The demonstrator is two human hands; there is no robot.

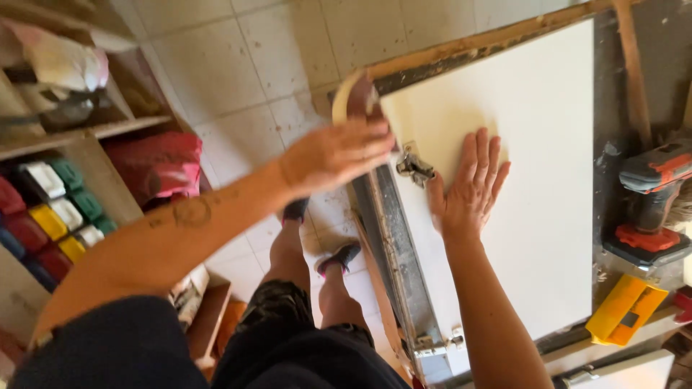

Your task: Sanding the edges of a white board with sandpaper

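The left hand [339, 155] grips a folded piece of sandpaper [355, 97] against the edge of the white panel [548, 180], which lies flat on the workbench [613, 86]. The right hand [468, 187] presses flat on the panel, fingers spread, beside a metal hinge [414, 167]. A cordless drill [652, 209] lies nearby.

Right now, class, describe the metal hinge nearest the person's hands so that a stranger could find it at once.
Start at the big white panel lying on the workbench. Follow its left edge to the spot between the left hand and the flat right hand. There sits the silvery hinge; unlike the other hinge at the near corner, it lies beside the fingers.
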